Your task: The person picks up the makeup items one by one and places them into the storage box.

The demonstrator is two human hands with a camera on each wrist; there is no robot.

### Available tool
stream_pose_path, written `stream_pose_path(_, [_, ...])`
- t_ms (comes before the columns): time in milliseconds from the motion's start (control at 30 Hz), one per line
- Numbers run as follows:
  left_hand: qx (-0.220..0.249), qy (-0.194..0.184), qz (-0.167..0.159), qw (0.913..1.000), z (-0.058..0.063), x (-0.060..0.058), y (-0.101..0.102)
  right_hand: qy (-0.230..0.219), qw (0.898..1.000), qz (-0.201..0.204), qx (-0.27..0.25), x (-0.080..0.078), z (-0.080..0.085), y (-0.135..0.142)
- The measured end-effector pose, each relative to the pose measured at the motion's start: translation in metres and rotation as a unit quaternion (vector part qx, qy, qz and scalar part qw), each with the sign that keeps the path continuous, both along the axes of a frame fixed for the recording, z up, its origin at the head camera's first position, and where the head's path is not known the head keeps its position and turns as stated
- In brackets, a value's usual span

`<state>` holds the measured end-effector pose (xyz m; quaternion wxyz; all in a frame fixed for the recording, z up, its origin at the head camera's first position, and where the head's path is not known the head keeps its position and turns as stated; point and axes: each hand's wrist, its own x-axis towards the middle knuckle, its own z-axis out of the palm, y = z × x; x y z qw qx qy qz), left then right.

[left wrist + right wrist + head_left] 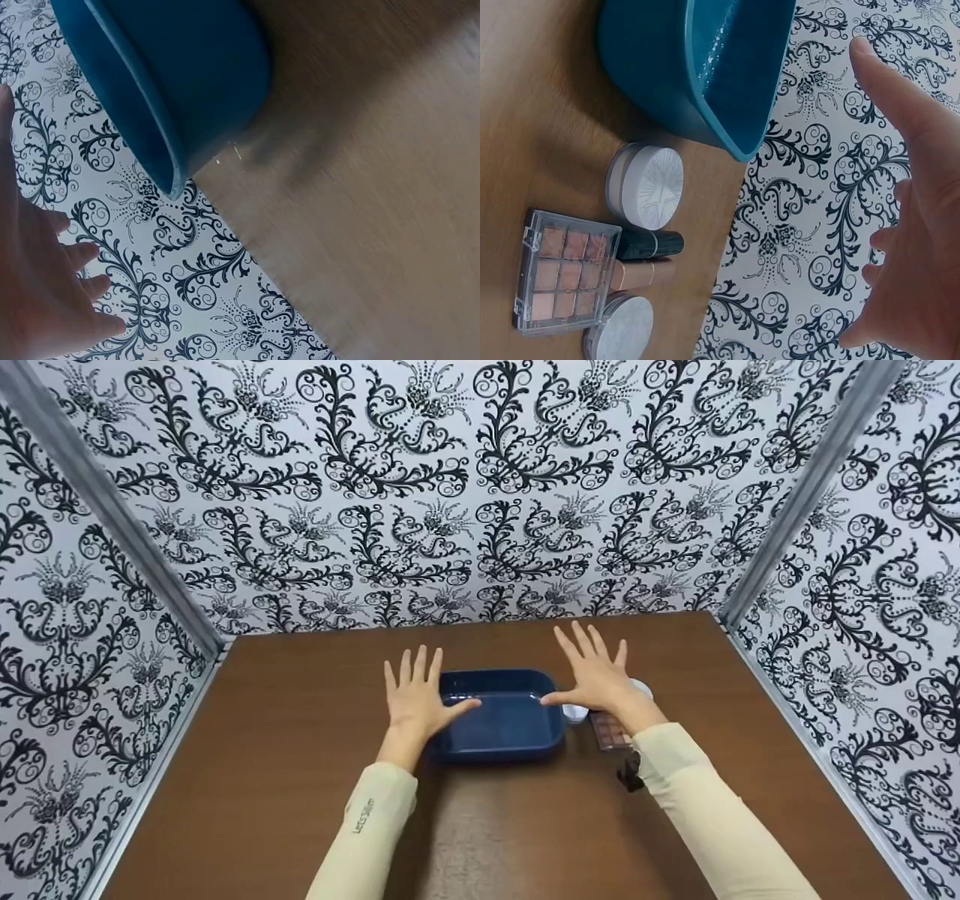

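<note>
A blue rectangular basin (502, 754) with rounded corners stands on the brown table. My left hand (414, 701) is held over the basin's left side, fingers spread and thumb pointing inward. Over its right side hovers my right hand (600, 679), spread in the same way, its thumb near the rim. Neither hand holds anything. In both wrist views a gap shows between the hand and the basin wall (217, 67). Small shiny specks, perhaps droplets, mark the basin's inside wall (718, 52) in the right wrist view.
Right of the basin lie a round white-lidded jar (652, 187), a clear-cased makeup palette (566, 274), a black tube (656, 244), a pinkish tube (645, 274) and another round container (622, 330). A small dark object (630, 772) sits by the right sleeve. Patterned walls (480, 510) surround the table.
</note>
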<state>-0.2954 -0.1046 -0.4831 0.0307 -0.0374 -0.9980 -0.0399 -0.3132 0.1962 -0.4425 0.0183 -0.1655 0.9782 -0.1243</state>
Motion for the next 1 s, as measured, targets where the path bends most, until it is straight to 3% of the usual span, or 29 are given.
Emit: stream_pose_path(1000, [0.017,0.005,0.004,0.9998,-0.036,0.006,-0.019,-0.010,1.000,-0.003,0.000,0.003,-0.014,0.007])
